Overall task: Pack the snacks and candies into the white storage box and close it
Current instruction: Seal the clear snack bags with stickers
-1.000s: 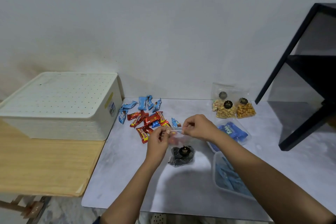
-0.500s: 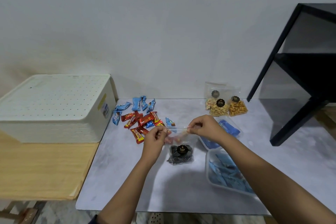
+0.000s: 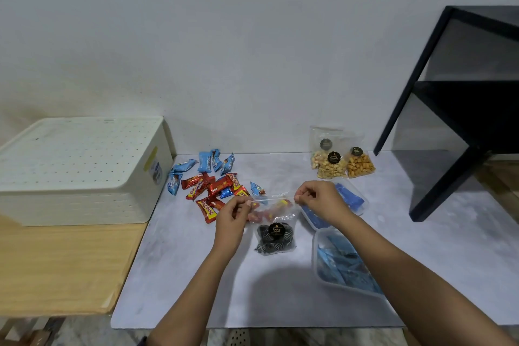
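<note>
Clear plastic bag with dark cookies — the left hand and the right hand each pinch one end of its top edge.

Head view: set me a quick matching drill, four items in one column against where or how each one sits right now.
Items
1. white storage box
2. clear bag of dark cookies
3. three snack bags
4. red candy bars

States
A. top edge pinched by left hand and right hand
B. at the back, by the wall
C. lid on, on the wooden table
D. loose pile on the grey surface

Pairs: 1-C, 2-A, 3-B, 4-D
</note>
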Tool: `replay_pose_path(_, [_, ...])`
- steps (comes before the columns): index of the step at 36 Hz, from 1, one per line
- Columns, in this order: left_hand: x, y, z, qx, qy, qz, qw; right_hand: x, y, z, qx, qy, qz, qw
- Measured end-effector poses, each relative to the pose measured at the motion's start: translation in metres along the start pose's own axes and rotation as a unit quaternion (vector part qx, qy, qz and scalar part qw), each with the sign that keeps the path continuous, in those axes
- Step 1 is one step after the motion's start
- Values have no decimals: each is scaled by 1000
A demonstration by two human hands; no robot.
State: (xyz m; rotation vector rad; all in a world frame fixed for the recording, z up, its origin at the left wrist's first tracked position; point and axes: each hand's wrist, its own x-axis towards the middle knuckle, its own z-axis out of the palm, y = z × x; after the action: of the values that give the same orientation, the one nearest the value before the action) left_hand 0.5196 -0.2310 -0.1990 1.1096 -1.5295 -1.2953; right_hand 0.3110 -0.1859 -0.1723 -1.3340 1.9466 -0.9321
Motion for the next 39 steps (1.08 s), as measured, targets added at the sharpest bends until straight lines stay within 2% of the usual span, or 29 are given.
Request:
replay_pose_path(5, [-1, -2, 2, -3, 4, 7, 1000, 3, 5, 5, -20, 18, 5, 1000])
replay_pose_path(8, [-1, -5, 2, -12, 3, 3, 1000, 4, 7, 9, 30, 21, 6, 999])
replay_pose_path(12, [1, -17, 2, -20, -13, -35, 999, 2, 9, 15, 77, -21, 28, 996])
replay_pose_path(17, [-3, -35, 9, 17, -66, -58, 996, 3, 18, 32, 42, -40, 49, 997])
replay_pose_path(23, [11, -46, 14, 21, -94, -73, 993, 18, 16, 50, 56, 5, 41, 998])
replay_pose_path(29, [47, -41, 9, 56, -86, -29, 994, 46, 4, 60, 96, 65, 9, 993])
replay_pose_path(35, [96, -26, 8, 41, -97, 6, 994, 79, -11, 59, 136, 136, -28, 981])
replay_pose_path(39, [120, -13, 17, -6, -115, 9, 993, 94, -17, 44, 159, 174, -50, 970])
